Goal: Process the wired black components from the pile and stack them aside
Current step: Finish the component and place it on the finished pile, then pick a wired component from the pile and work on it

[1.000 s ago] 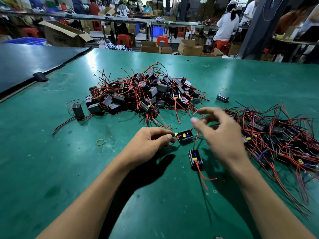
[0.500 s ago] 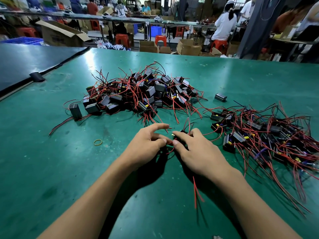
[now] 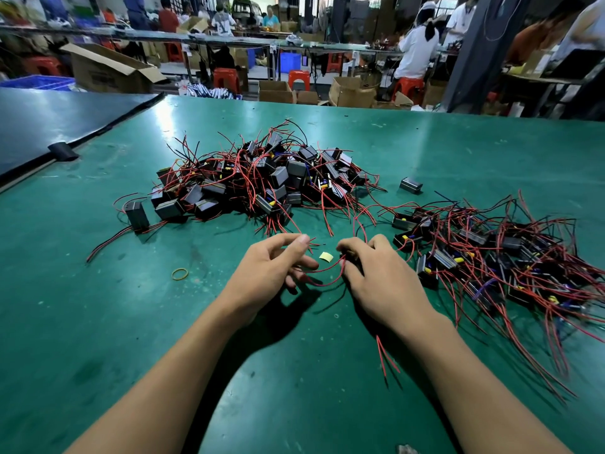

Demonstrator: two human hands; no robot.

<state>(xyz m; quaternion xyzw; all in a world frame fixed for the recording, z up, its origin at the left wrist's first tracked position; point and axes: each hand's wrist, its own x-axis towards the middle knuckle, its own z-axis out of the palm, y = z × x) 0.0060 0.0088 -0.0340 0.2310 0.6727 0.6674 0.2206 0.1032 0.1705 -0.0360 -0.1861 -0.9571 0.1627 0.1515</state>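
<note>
A small black boxed component [image 3: 347,258], mostly hidden, is clenched in the right hand [image 3: 383,280] near the green table's [image 3: 98,322] front middle, apparently so its red wire lead [image 3: 322,282] can be pulled by the pinching left hand [image 3: 268,270]; the finished stack [image 3: 491,257] lies toward the right edge.

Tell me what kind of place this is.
Probably a factory assembly floor: a green work table heaped with wired black components, open cardboard boxes, and workers on red stools behind.

A scuffed green counter [image 3: 458,152] carries a tangled pile of wired black components [image 3: 262,181] at centre, a second heap [image 3: 497,257] at right, one lone black component [image 3: 411,185] between them, a rubber band [image 3: 180,273] and a yellow scrap [image 3: 326,256].
</note>
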